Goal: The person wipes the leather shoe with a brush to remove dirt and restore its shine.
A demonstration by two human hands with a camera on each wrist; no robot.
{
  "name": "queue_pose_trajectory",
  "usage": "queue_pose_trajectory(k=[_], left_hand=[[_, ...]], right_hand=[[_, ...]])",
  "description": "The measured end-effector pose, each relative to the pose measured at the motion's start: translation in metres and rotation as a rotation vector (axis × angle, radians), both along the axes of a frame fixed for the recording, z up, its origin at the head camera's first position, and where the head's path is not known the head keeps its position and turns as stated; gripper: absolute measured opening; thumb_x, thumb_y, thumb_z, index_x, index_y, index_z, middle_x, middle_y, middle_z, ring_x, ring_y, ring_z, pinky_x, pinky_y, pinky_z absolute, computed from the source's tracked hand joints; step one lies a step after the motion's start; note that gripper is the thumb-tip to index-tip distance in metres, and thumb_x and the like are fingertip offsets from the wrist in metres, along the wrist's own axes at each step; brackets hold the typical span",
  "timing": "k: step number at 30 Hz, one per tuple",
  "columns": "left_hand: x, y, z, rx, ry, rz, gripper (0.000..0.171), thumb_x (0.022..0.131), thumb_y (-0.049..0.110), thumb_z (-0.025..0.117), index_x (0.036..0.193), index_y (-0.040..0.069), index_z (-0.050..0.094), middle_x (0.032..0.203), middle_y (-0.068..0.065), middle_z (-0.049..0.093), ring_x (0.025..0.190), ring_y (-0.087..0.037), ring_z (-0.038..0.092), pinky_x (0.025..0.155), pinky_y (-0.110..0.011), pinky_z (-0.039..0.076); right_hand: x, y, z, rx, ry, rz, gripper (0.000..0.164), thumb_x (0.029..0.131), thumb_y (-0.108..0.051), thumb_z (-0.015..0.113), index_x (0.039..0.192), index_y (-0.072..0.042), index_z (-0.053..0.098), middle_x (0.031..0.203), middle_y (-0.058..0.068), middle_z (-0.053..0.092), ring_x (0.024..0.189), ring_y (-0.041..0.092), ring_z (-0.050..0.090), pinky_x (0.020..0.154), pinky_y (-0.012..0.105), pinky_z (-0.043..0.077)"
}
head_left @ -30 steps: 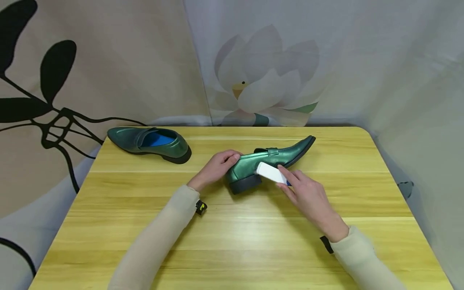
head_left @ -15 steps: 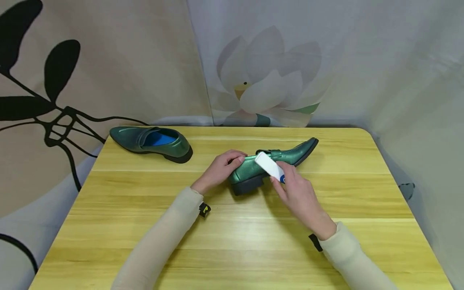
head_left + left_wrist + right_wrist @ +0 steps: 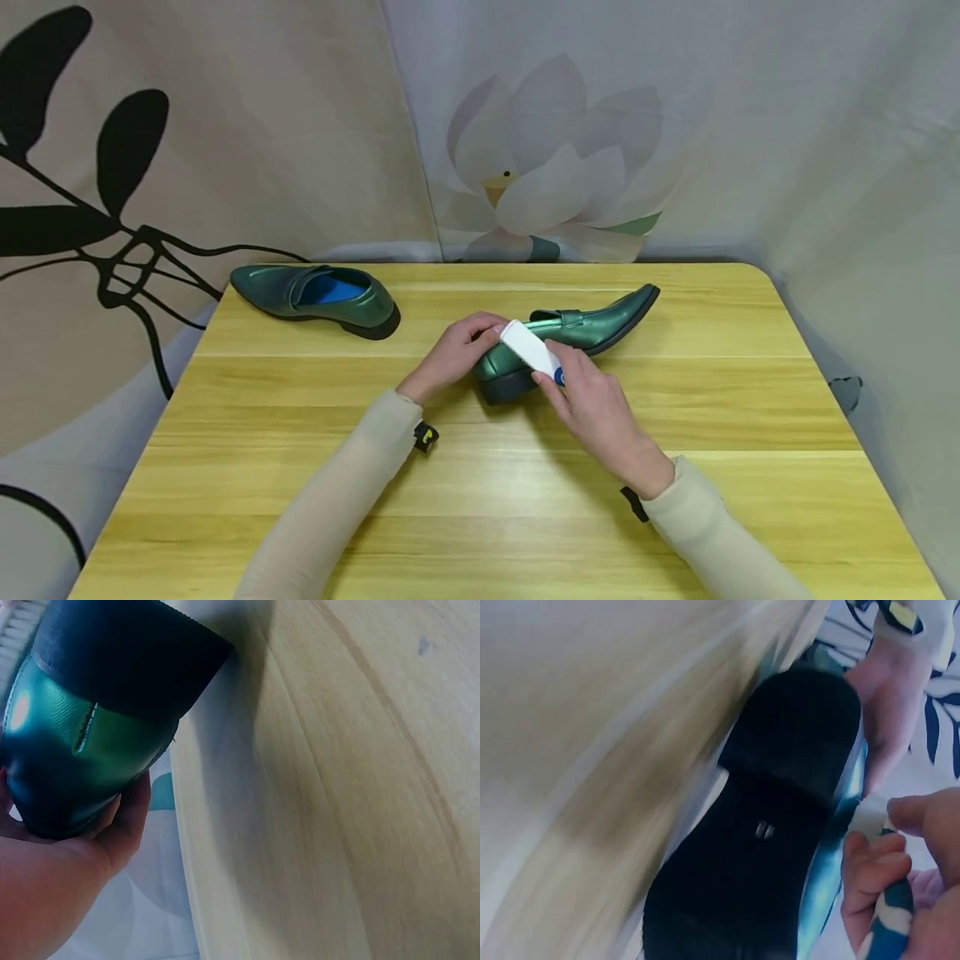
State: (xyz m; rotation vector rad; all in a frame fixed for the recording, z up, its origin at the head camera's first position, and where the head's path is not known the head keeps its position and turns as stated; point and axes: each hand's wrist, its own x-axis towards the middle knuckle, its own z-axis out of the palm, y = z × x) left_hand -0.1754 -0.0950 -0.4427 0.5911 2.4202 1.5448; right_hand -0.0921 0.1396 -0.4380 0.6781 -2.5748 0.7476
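A shiny green loafer (image 3: 611,325) with a black sole is tilted above the table, toe to the right. My left hand (image 3: 453,357) grips it at the heel opening; the left wrist view shows thumb and fingers around the shoe's back (image 3: 90,757). Between the fingers of my right hand (image 3: 596,408) is a white-headed brush (image 3: 528,346), held over the heel side of the shoe. White bristles (image 3: 16,637) show at the corner of the left wrist view. From the right wrist, the black sole (image 3: 742,832) and the brush's blue-and-white handle (image 3: 891,919) are visible.
A second green loafer (image 3: 341,304) with a blue insole stands at the back left of the wooden table (image 3: 480,517). Behind the table hangs a pale cloth (image 3: 300,125) printed with a flower and dark leaves.
My right hand has moved left with the brush, from near the heel block and the side up to the heel's upper edge beside my left hand. The left hand keeps hold of the loafer, nearly unmoved.
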Motion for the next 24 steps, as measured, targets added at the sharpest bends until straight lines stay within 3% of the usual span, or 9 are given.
queue_pose_trajectory(k=[7,17,24], left_hand=[[-0.001,0.0,0.0,0.0,-0.016,0.005,0.035,0.11,0.029,0.052,0.132,0.007,0.07,0.135,-0.007,0.064,0.13,-0.025,0.055,0.113,-0.045,0.041],[-0.001,0.0,0.0,0.005,-0.02,-0.001,0.035,0.111,0.029,0.052,0.132,0.008,0.07,0.135,-0.007,0.064,0.131,-0.024,0.056,0.113,-0.045,0.041],[-0.003,-0.002,0.0,-0.014,-0.021,-0.008,0.035,0.111,0.03,0.051,0.133,0.01,0.069,0.136,-0.005,0.064,0.131,-0.023,0.055,0.113,-0.044,0.04]], right_hand=[[-0.004,0.023,0.003,-0.049,-0.003,-0.132,0.047,0.097,-0.017,0.075,0.133,0.007,0.054,0.112,0.028,0.068,0.083,0.04,0.071,0.062,0.055,0.059],[-0.003,0.011,0.003,-0.001,-0.018,-0.042,0.049,0.098,-0.022,0.074,0.133,0.006,0.055,0.114,0.024,0.067,0.087,0.035,0.069,0.064,0.05,0.059],[-0.008,0.041,0.007,-0.039,-0.044,-0.164,0.046,0.101,-0.021,0.071,0.134,0.007,0.054,0.116,0.029,0.068,0.086,0.04,0.07,0.064,0.057,0.058]])
